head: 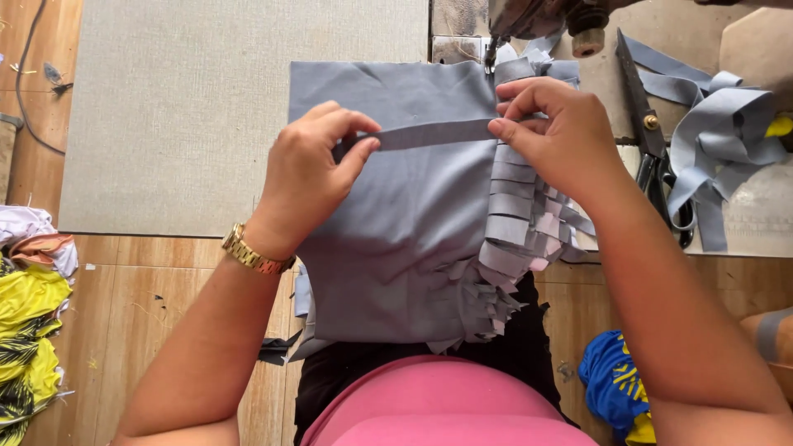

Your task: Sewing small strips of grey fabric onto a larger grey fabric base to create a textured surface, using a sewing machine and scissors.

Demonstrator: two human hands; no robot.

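Wooden table (165, 281) — grey mat (231, 107), scissors (652, 149), grey fabric (396, 248).

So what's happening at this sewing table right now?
A person at a sewing machine holds a narrow grey fabric strip stretched between both hands: the left hand pinches one end, the right hand the other. Under it lies a grey fabric panel with a row of similar strips along its right edge. Black scissors and loose grey strips lie to the right.
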